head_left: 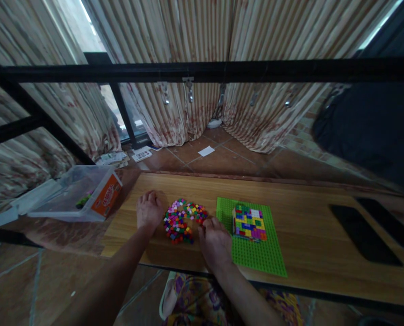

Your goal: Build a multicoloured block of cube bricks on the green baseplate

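A pile of small coloured cube bricks (pixel 178 222) lies loose on the wooden table. My left hand (pixel 149 210) rests on the table just left of this pile, its fingers loosely curled in. At the pile's right edge is my right hand (pixel 216 240), with thumb and fingers drawn together; whatever is between them, if anything, is hidden. To its right lies a green studded baseplate (pixel 256 262). On it stands a low block of multicoloured bricks (pixel 249 223), its top a patchwork of yellow, purple, blue, green, red and white.
Two dark flat slabs (pixel 364 235) lie at the table's (pixel 306 226) right end. On the left, a clear plastic bin (pixel 76 192) with an orange label holds a few green pieces. A black metal bar (pixel 202 72) crosses beyond the table, before striped curtains (pixel 202 31).
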Action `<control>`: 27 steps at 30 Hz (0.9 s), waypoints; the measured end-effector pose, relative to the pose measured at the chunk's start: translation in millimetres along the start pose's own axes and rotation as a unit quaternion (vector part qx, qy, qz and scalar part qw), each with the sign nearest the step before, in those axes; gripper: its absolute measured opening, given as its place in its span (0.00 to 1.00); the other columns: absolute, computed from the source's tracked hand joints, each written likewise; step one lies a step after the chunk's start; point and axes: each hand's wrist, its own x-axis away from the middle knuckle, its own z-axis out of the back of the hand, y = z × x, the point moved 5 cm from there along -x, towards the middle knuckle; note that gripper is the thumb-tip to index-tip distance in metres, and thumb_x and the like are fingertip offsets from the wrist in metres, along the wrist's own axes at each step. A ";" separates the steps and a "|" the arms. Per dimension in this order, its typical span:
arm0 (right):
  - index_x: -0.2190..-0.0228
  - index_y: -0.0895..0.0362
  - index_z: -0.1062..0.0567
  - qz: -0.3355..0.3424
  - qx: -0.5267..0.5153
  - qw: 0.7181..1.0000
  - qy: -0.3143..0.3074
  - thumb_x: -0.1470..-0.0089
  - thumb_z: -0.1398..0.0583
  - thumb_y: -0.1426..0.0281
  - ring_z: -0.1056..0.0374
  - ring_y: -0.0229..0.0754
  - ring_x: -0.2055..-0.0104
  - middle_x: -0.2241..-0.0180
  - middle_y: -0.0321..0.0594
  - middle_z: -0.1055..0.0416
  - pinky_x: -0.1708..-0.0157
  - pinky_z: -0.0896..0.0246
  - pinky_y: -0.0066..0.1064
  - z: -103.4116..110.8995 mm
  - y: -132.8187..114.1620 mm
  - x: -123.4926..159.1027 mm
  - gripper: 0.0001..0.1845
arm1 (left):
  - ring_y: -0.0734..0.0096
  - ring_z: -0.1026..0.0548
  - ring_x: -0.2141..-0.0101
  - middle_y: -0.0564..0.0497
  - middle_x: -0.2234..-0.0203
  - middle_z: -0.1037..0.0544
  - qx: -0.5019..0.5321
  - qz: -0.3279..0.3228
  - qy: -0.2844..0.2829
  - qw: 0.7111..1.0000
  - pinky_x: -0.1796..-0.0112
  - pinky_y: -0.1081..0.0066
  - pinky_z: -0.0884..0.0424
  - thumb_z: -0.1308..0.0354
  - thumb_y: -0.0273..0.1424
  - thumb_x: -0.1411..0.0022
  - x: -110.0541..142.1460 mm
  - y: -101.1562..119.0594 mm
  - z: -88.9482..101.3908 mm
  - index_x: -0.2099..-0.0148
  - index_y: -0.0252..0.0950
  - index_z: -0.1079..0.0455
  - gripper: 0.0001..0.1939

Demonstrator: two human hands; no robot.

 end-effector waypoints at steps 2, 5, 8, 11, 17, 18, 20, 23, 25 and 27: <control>0.69 0.57 0.27 0.008 -0.041 0.999 -0.004 0.42 0.44 0.73 0.29 0.46 0.64 0.67 0.44 0.26 0.65 0.37 0.33 3.2 1.1 4.2 0.06 | 0.52 0.30 0.53 0.37 0.54 0.25 0.000 -0.002 -0.001 1.000 0.50 0.55 0.36 0.56 0.30 0.39 -0.2 -0.5 -0.7 0.53 0.31 0.30 0.18; 0.69 0.56 0.26 0.021 -0.171 0.985 -0.007 0.42 0.45 0.74 0.29 0.41 0.67 0.69 0.40 0.26 0.66 0.37 0.29 17.6 7.0 16.9 0.08 | 0.52 0.30 0.52 0.36 0.53 0.26 -0.001 -0.007 0.000 1.000 0.50 0.55 0.36 0.56 0.30 0.39 -0.7 -0.8 -1.4 0.52 0.30 0.30 0.19; 0.67 0.54 0.24 0.022 -0.292 0.956 0.019 0.41 0.44 0.71 0.28 0.39 0.68 0.69 0.37 0.25 0.67 0.36 0.28 42.1 24.4 30.2 0.08 | 0.52 0.30 0.53 0.37 0.54 0.25 -0.002 -0.016 0.007 1.000 0.50 0.55 0.36 0.56 0.30 0.39 -1.1 -0.6 -0.8 0.53 0.30 0.30 0.19; 0.66 0.52 0.21 -0.021 -0.344 0.936 0.066 0.43 0.42 0.66 0.27 0.41 0.65 0.67 0.39 0.24 0.65 0.34 0.30 64.7 58.6 35.6 0.08 | 0.51 0.30 0.53 0.37 0.55 0.25 -0.001 -0.019 0.011 1.000 0.50 0.55 0.36 0.56 0.31 0.39 -1.4 -0.7 0.1 0.53 0.30 0.29 0.19; 0.66 0.55 0.20 -0.141 -0.316 0.931 0.114 0.45 0.41 0.60 0.27 0.47 0.60 0.63 0.45 0.23 0.60 0.33 0.37 85.8 125.6 18.1 0.14 | 0.51 0.29 0.54 0.37 0.55 0.25 -0.009 -0.019 0.011 1.000 0.51 0.53 0.36 0.57 0.31 0.39 -1.8 -0.4 0.9 0.53 0.31 0.29 0.19; 0.65 0.56 0.20 -0.143 -0.301 0.936 0.112 0.45 0.42 0.61 0.28 0.47 0.60 0.62 0.45 0.23 0.60 0.33 0.37 87.7 128.8 13.1 0.15 | 0.51 0.29 0.54 0.37 0.54 0.25 -0.011 -0.017 0.011 1.000 0.51 0.54 0.36 0.57 0.31 0.39 -1.9 -0.6 0.9 0.53 0.30 0.29 0.19; 0.64 0.57 0.20 -0.136 -0.268 0.948 0.101 0.45 0.44 0.62 0.28 0.47 0.61 0.62 0.46 0.23 0.59 0.34 0.37 90.2 128.6 3.5 0.15 | 0.51 0.30 0.54 0.36 0.54 0.25 -0.013 -0.018 0.011 1.000 0.51 0.54 0.36 0.57 0.31 0.39 -2.1 -0.7 0.5 0.53 0.30 0.29 0.19; 0.63 0.57 0.21 -0.133 -0.205 0.966 0.084 0.44 0.46 0.64 0.27 0.46 0.63 0.62 0.45 0.23 0.59 0.35 0.37 90.4 123.1 -7.3 0.16 | 0.51 0.29 0.54 0.37 0.55 0.25 -0.016 -0.022 0.013 1.000 0.51 0.55 0.35 0.57 0.31 0.39 -2.5 -0.7 0.2 0.52 0.30 0.29 0.20; 0.63 0.56 0.21 -0.147 -0.168 0.972 0.079 0.44 0.46 0.65 0.27 0.46 0.63 0.62 0.45 0.22 0.59 0.36 0.38 88.1 122.0 -11.5 0.15 | 0.50 0.29 0.54 0.37 0.55 0.24 -0.022 -0.024 0.013 0.999 0.51 0.55 0.35 0.57 0.31 0.39 -2.6 -0.6 0.0 0.52 0.29 0.29 0.20; 0.63 0.56 0.21 -0.157 -0.145 0.974 0.076 0.45 0.45 0.64 0.27 0.46 0.64 0.63 0.44 0.22 0.60 0.36 0.37 84.5 122.9 -14.2 0.14 | 0.50 0.29 0.55 0.36 0.55 0.24 -0.026 -0.027 0.010 0.999 0.51 0.55 0.35 0.57 0.31 0.38 -2.7 -0.2 -0.3 0.52 0.28 0.29 0.20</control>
